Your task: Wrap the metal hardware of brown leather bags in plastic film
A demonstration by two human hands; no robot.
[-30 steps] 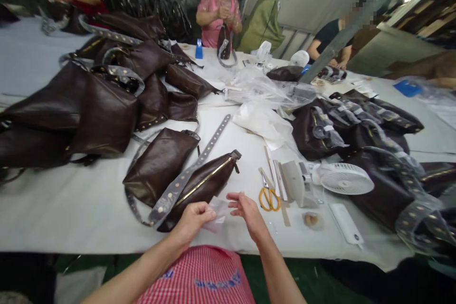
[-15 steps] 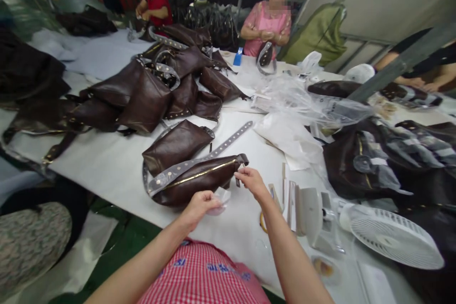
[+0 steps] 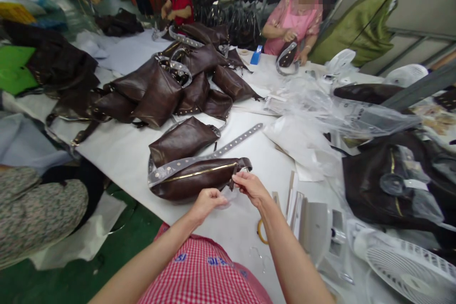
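Directly in front of me a dark brown leather bag (image 3: 199,178) lies on the white table, its gold zipper facing up. A studded strap (image 3: 210,156) in clear wrapping runs across it. My right hand (image 3: 251,187) pinches the dark zipper pull (image 3: 232,181) at the bag's right end. My left hand (image 3: 208,204) is closed on a small clear plastic bag (image 3: 230,195), held close beside the pull. Behind this one, a second brown bag (image 3: 183,140) rests on the table.
Several brown bags (image 3: 156,92) are piled at the back left. Plastic sheets (image 3: 302,142), a grey holder (image 3: 315,232), yellow tape (image 3: 261,231) and a white fan (image 3: 409,266) are to the right. Across the table, a person in pink (image 3: 292,23) handles a bag.
My view has turned slightly left. The small plastic bag has come closer to the zipper pull, and my two hands are nearer together. The person in pink has shifted their hands on their bag.
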